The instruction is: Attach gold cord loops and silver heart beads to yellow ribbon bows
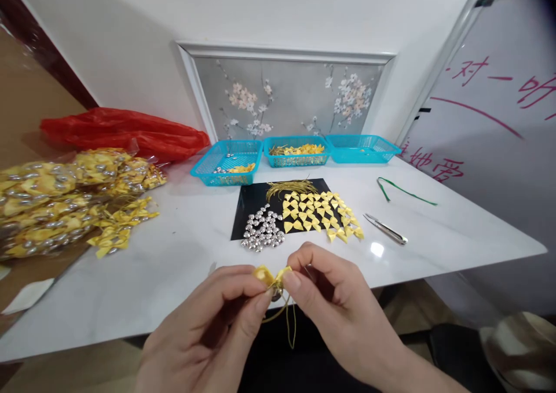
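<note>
Hands [208,323] [334,300] pinch glossy yellow ribbon bow [271,277].

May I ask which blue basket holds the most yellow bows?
The middle basket; the left basket holds a few, the right basket almost none.

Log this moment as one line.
left hand: pinches yellow ribbon bow | right hand: pinches same bow | gold cord: dangles beneath | black mat: loose bows, silver beads

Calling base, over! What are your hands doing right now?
Left hand and right hand both pinch one yellow bow. Gold thread dangles below it. Nothing in the way; silver beads lie farther back on the table.
</note>
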Demonstrator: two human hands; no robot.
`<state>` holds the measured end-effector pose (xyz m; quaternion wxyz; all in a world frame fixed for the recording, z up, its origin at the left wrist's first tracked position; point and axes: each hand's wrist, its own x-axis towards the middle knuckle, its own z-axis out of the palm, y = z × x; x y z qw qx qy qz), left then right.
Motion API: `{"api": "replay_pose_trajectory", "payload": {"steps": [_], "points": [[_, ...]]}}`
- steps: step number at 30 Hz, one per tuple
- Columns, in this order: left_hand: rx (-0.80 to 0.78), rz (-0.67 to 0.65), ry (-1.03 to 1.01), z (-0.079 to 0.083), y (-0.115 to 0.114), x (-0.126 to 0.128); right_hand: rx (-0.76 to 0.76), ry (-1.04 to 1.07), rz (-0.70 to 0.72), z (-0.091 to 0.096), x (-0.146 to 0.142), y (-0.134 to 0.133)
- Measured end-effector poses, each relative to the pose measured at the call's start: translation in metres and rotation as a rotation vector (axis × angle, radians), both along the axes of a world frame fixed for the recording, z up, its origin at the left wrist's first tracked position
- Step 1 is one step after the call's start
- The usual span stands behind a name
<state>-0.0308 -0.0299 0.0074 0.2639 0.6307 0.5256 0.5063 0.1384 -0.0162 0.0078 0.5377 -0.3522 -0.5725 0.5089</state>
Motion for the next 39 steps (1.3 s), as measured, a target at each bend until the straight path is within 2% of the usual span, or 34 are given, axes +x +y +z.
{"api": "replay_pose_trajectory", "payload": {"steps": [7, 10, 16, 19, 25, 32, 39], "points": [[-0.044, 0.02, 0.065, 0.001, 0.003, -0.007, -0.019, -0.021, 0.026, -0.003, 0.0, -0.001], [-0.064, -0.045, 0.09, 0.001, 0.008, -0.011, -0.015, -0.076, 0.032, -0.002, 0.001, -0.001], [0.016, -0.224, 0.198, -0.001, 0.014, -0.019, 0.013, -0.143, 0.031, 0.002, 0.008, 0.002], [0.01, -0.231, 0.272, 0.001, 0.014, -0.019, 0.081, -0.246, 0.022, 0.005, 0.011, 0.003], [0.137, -0.226, 0.346, 0.006, 0.01, -0.014, 0.218, -0.406, -0.027, 0.012, 0.015, 0.003], [0.086, -0.248, 0.292, 0.007, 0.014, -0.01, 0.22, -0.434, 0.015, 0.014, 0.018, 0.004], [0.18, -0.273, 0.421, 0.002, 0.014, -0.014, 0.202, -0.431, 0.025, 0.013, 0.021, 0.005]]}}
